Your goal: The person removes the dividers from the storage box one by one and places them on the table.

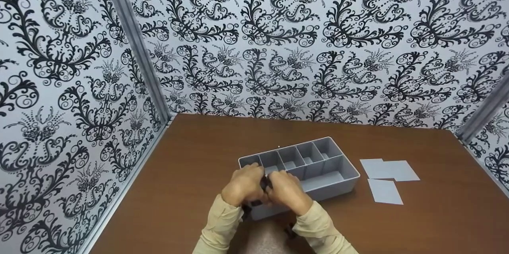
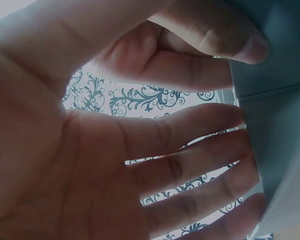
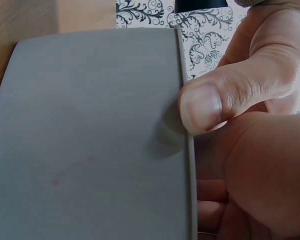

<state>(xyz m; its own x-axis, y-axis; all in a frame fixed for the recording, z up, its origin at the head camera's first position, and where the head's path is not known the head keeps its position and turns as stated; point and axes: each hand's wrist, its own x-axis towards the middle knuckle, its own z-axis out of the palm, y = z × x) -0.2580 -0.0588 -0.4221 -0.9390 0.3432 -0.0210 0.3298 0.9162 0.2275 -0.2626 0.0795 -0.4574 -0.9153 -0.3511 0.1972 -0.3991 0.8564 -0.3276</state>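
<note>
A grey organizer box [image 1: 346,184] with several compartments stands slantwise on the table, its longer open section toward the person. My left hand [image 1: 247,184] is at the box's near left part; in the left wrist view its thumb lies on the near side of a grey wall [image 2: 275,120] while the fingertips pass behind it. My right hand [image 1: 288,190] is close beside the left. In the right wrist view its thumb presses the rim of a grey wall [image 3: 90,110] with faint pink marks, and the other fingers are behind that wall. The hands cover the box's near left portion.
Several white paper pieces lie right of the box: two overlapping sheets [image 1: 401,170] and a separate sheet [image 1: 385,191] nearer the person. The brown table [image 1: 179,174] meets patterned walls [image 1: 278,47] at the back and left. Dark wrist straps are partly visible.
</note>
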